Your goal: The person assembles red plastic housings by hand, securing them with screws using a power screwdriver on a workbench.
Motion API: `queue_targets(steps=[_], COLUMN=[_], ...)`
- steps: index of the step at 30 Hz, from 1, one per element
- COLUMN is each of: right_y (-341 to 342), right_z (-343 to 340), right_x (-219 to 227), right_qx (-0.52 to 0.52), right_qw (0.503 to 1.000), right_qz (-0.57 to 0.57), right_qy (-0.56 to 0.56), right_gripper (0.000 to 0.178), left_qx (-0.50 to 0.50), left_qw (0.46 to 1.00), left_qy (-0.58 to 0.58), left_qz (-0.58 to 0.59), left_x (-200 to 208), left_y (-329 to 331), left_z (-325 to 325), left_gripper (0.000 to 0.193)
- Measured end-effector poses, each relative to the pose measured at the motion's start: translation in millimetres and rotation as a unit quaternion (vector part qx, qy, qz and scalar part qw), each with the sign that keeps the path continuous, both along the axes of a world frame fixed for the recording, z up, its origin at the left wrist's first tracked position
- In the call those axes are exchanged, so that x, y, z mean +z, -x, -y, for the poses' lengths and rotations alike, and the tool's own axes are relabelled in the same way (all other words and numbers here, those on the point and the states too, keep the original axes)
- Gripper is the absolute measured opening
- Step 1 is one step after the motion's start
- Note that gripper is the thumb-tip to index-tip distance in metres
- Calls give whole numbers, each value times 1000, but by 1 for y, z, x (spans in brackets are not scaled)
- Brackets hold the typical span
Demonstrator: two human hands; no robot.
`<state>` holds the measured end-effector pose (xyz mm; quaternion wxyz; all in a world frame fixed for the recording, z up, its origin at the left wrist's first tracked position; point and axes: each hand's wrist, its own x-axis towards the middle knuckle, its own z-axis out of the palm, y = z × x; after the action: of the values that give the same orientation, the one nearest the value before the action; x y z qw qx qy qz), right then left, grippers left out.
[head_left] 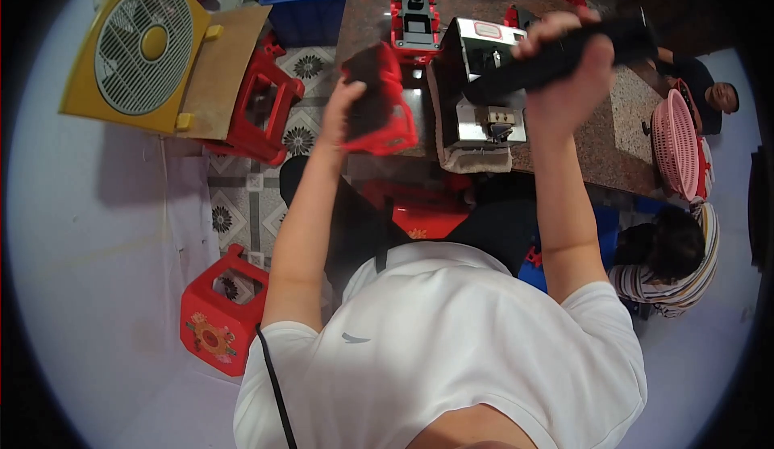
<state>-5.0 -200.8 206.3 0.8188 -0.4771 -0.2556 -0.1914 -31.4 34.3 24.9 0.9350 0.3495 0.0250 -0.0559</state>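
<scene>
My left hand (337, 114) is closed on the left side of a boxy red plastic part (395, 114) with a dark face, blurred by motion and held off the table's near edge. In my right hand (572, 86) is a long black bar-shaped object (633, 42); its exact kind is not clear. The bar slants over a metal-cased bench machine (463, 126) and covers the middle of it. Beyond the left hand, a red part with a black and grey insert (415, 26) stands on the stone-topped table (367, 14).
A yellow box fan (149, 50) stands at the left by a red stool (266, 118). At the far left of the table is a blue bin (302, 14). A pink basket (676, 143) sits at the right, near two other people. Another red stool (218, 328) is lower left.
</scene>
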Motion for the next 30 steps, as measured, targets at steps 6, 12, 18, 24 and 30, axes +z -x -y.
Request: queue_targets(steps=[6,12,18,24,30], right_y=[64,94,96,91,92], right_z=[67,92,97,100,94], right_x=[-49,-63,-75,-99,-130], right_qx=[-78,-131,-137,-136,-165], right_qw=[996,984,982,971,958], right_qz=[-44,-120,-127,-190,-182], right_qy=[24,19,9,53,147], right_gripper=[46,40,23,38,59], left_qx=[-199,-277,-254,-170,-287], left_qw=[976,938,851,925,905], left_qy=[67,-175,-460,-336,-300], left_qz=[-65,-114,-24,-58,90], left_x=[37,87,86,129,157], left_y=[-62,-90,-56,39,55], left_z=[-39,-29,2,20,130], left_gripper=[35,37,88,78,86])
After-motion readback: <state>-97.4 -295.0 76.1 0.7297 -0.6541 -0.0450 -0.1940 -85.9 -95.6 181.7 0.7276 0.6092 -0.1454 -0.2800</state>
